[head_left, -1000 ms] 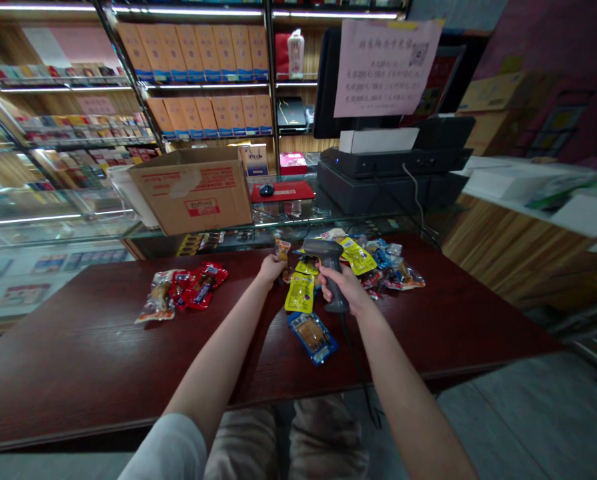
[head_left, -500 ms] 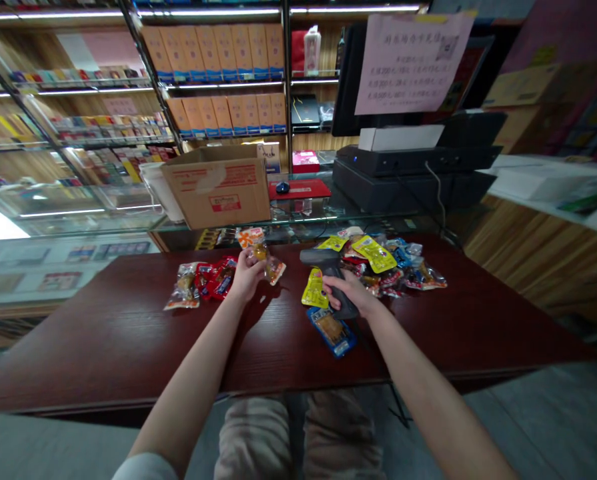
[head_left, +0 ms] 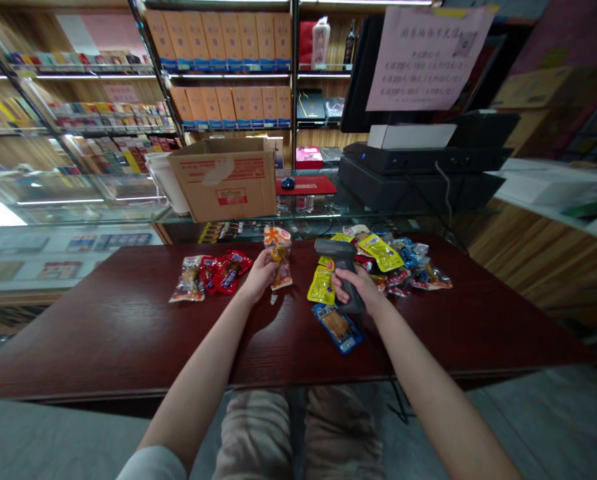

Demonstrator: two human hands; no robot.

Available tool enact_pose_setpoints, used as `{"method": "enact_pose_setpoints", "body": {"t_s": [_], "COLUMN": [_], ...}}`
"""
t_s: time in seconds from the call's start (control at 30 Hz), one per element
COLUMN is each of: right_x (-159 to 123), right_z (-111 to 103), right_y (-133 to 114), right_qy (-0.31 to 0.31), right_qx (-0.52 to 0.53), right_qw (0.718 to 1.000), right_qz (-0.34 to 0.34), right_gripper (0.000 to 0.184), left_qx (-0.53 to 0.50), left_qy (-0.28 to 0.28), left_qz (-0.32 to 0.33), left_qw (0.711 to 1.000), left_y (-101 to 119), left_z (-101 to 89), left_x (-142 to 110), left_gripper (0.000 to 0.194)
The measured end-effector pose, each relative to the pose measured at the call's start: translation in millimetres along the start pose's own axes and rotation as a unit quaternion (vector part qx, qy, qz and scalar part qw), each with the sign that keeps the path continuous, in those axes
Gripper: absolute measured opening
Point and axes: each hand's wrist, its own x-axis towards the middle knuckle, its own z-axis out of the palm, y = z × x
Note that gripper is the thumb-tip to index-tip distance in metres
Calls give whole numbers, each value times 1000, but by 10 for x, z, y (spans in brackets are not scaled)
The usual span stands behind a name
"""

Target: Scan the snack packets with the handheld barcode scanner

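Note:
My left hand point(head_left: 261, 272) is closed on a clear snack packet point(head_left: 280, 257) with an orange-and-white top and brown food inside, held up above the table. In my right hand point(head_left: 354, 285) is a dark grey handheld barcode scanner point(head_left: 347, 267), its head turned left toward that packet. A yellow packet point(head_left: 321, 285) and a blue packet point(head_left: 339, 328) lie beside and below the scanner. Left of my left hand are red packets point(head_left: 227, 272) and another clear packet point(head_left: 188, 280). A mixed pile of snack packets point(head_left: 395, 260) lies right of the scanner.
The dark red table point(head_left: 143, 333) meets a glass counter at its far edge. On it stand an open cardboard box point(head_left: 231, 187), a mouse point(head_left: 287, 183) on a red mat, and a black cash register point(head_left: 413, 187) below a monitor. A cable point(head_left: 398, 400) hangs by the table's front edge.
My left hand has turned the clear packet more upright and shifted it slightly right. The scanner has moved a little right in the picture, as the whole view has shifted slightly.

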Motion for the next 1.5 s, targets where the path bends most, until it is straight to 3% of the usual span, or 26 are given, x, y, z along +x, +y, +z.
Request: {"method": "enact_pose_setpoints", "body": {"t_s": [0.2, 0.33, 0.47, 0.63, 0.87, 1.17, 1.4, 1.5], "right_x": [-6, -24, -27, -24, -63, -46, -67, -68], "right_z": [33, 45, 36, 56, 88, 94, 113, 105], "right_y": [-15, -7, 28, 41, 5, 29, 3, -12], "right_qy": [7, -9, -36, -44, -35, -31, -33, -23], "right_qx": [8, 1, -3, -7, -5, -24, -12, -1], "right_qw": [1000, 1000, 999, 999, 999, 999, 999, 1000], "right_qz": [-2, 0, 7, 12, 16, 7, 15, 9], "right_gripper": [42, 40, 34, 33, 34, 34, 36, 35], "left_qx": [-37, -146, -173, -119, 5, 65, 92, 255], "left_qy": [31, -16, -43, -68, -101, -90, -115, -27], "left_qz": [-65, -133, -163, -176, -100, -106, -63, 21], "left_qw": [997, 980, 970, 975, 990, 988, 987, 966], "left_y": [55, 150, 195, 113, 27, 101, 36, 68], "left_z": [53, 64, 61, 44, 87, 126, 90, 29], "left_x": [-41, -72, -85, -49, -108, -171, -126, -82], "left_gripper": [38, 24, 26, 40, 53, 42, 52, 61]}}
